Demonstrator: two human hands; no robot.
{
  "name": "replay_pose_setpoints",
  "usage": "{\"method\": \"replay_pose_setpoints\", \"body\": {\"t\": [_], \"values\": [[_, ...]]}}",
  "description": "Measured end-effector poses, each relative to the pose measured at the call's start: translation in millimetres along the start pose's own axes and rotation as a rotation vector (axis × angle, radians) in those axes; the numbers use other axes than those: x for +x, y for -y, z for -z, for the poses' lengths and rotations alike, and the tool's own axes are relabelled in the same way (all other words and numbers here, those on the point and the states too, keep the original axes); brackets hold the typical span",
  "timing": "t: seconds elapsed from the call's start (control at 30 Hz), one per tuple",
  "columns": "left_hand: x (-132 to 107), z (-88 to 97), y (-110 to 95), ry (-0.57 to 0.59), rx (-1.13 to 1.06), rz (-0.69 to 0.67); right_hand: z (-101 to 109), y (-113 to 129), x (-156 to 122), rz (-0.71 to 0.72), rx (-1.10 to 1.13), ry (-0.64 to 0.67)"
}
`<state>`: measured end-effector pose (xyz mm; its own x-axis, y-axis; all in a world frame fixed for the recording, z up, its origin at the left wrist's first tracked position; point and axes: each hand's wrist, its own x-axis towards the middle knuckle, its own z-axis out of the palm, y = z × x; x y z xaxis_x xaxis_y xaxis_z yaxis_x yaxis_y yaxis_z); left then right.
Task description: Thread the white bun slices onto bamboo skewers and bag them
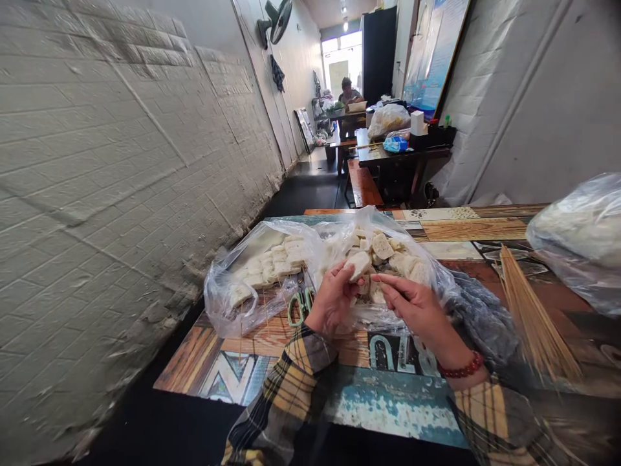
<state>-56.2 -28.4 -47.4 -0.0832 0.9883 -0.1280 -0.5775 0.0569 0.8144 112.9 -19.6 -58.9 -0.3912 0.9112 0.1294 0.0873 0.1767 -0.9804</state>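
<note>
Left hand (pixel 332 301) curled, thumb and fingers pinching a pale block (pixel 359 263), long axis tilting up to the right, right hand (pixel 412 303) loosely open, fingertips just beside it, both above the open plastic bag (pixel 439 277) of blocks, green scissors (pixel 301 304) near the left wrist, skewers (pixel 528 317) off right

Both forearms reach forward, left hand (pixel 334 301) with fingers pinched together, right hand (pixel 412 304) beside it, fingers loosely extended.

left hand (pixel 334 299) pinching pale block (pixel 359 264) — right hand (pixel 412 304) beside, skewers (pixel 528 310) near
</note>
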Motion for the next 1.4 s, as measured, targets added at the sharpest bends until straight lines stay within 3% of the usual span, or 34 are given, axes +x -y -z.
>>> {"method": "replay_pose_setpoints", "body": {"t": [0.23,0.93,1.4], "values": [[0,-0.4,1,-0.059,-0.024,-0.016,-11,3,-7,0.123,-0.129,0.038],[-2,-4.3,-2,-0.109,-0.089,0.014,-10,6,-7,0.145,-0.258,0.02],[-2,-2.7,2,-0.057,0.065,-0.075,-12,-5,-6,0.107,-0.238,-0.021]]}}
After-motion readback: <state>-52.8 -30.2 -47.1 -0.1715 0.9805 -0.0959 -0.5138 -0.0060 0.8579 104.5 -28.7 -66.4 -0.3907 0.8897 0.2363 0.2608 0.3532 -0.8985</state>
